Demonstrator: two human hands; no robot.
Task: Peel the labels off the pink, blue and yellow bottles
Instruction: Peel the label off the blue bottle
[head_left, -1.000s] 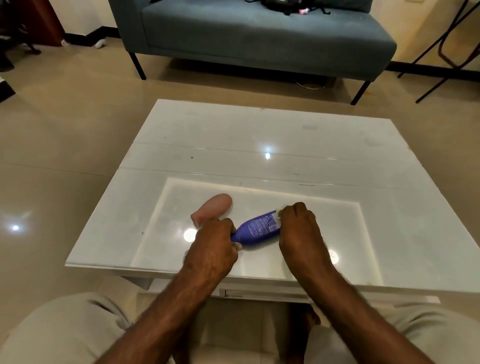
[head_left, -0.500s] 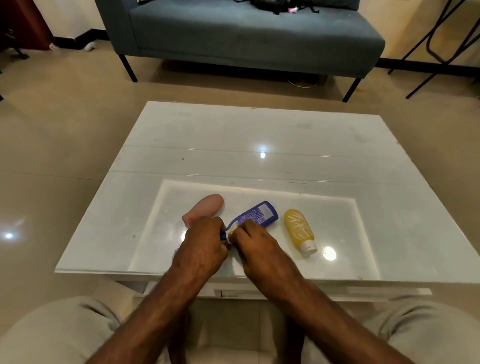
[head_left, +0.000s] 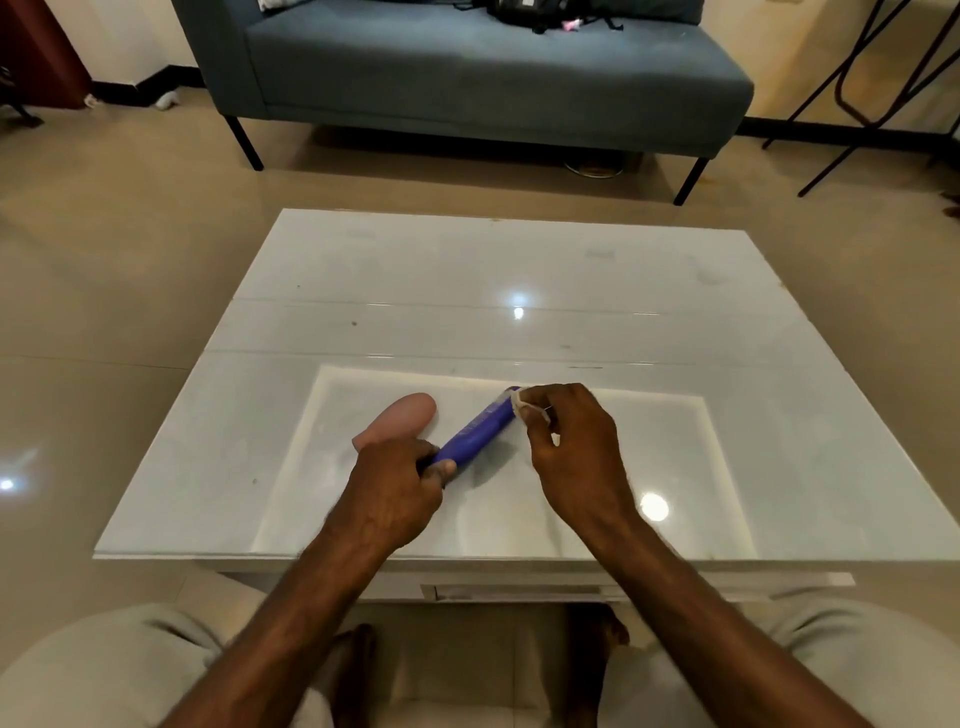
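The blue bottle (head_left: 478, 431) lies tilted on the white table (head_left: 467, 291), its cap end gripped by my left hand (head_left: 397, 488). My right hand (head_left: 574, 447) pinches a pale strip of label (head_left: 519, 402) at the bottle's far end, the strip lifted off the surface. The pink bottle (head_left: 402, 418) lies on its side just left of the blue one, with no label showing. The yellow bottle is hidden behind my right hand.
A grey-blue sofa (head_left: 467, 78) stands beyond the table with dark items on its seat. Black metal chair legs (head_left: 857, 93) are at the far right. My knees in light trousers (head_left: 104, 670) sit below the table's near edge.
My right hand has moved from the blue bottle's cap end up to its far end, pulling the label along. The bottle has turned onto its side, and the yellow bottle is now covered.
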